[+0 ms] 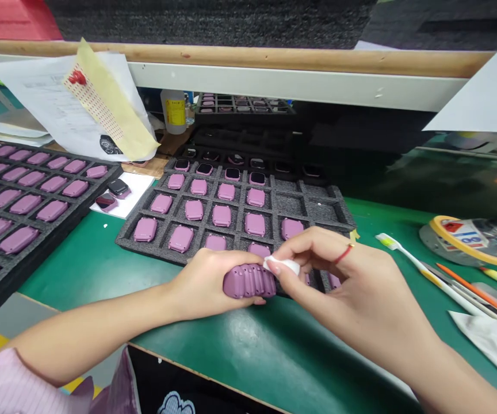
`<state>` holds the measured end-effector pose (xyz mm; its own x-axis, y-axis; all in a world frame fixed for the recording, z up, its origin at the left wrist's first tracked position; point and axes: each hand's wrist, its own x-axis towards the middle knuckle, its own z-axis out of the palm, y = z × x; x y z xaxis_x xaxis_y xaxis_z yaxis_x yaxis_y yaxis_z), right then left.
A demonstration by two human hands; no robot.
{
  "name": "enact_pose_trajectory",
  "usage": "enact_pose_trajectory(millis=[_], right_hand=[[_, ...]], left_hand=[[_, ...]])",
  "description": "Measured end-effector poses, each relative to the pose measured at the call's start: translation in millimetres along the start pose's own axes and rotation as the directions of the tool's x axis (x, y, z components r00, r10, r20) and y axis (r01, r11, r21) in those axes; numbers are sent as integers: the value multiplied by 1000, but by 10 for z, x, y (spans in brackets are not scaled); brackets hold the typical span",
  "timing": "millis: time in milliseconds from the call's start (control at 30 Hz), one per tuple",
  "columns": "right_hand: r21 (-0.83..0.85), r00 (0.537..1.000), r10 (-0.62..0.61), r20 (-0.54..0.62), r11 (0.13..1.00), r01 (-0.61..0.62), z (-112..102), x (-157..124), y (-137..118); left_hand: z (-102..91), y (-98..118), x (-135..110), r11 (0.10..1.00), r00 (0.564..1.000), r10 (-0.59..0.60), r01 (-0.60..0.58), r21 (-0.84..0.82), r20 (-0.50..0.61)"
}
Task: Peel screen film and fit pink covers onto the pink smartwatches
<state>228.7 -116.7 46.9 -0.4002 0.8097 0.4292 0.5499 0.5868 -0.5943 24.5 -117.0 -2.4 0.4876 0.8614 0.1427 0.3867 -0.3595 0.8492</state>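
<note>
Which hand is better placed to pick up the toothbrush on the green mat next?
Right, most likely. The right hand lies closer to the toothbrush, though it pinches a white cloth. The left hand is farther off, wrapped around the pink plastic case.

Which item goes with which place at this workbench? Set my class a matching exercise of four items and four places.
Items:
1. ribbed pink casing
2. white wipe
3. toothbrush
4. red band

Places:
A. on a finger of the right hand
B. lying on the green mat
C. gripped in the left hand
D. pinched between right-hand fingertips

Pairs: 1-C, 2-D, 3-B, 4-A
</note>
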Motion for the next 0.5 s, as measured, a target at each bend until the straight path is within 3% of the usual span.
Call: enact_pose_trajectory(millis=[267, 500], right_hand=[[-21, 988, -102, 116, 994, 105, 105, -120, -82], [-182, 979, -197, 47, 962, 202, 218, -165, -93]], left_hand=[[-6, 34, 1, 1000, 1000, 20, -20, -1, 22], [10, 28, -7, 1000, 1000, 23, -23, 0, 16]])
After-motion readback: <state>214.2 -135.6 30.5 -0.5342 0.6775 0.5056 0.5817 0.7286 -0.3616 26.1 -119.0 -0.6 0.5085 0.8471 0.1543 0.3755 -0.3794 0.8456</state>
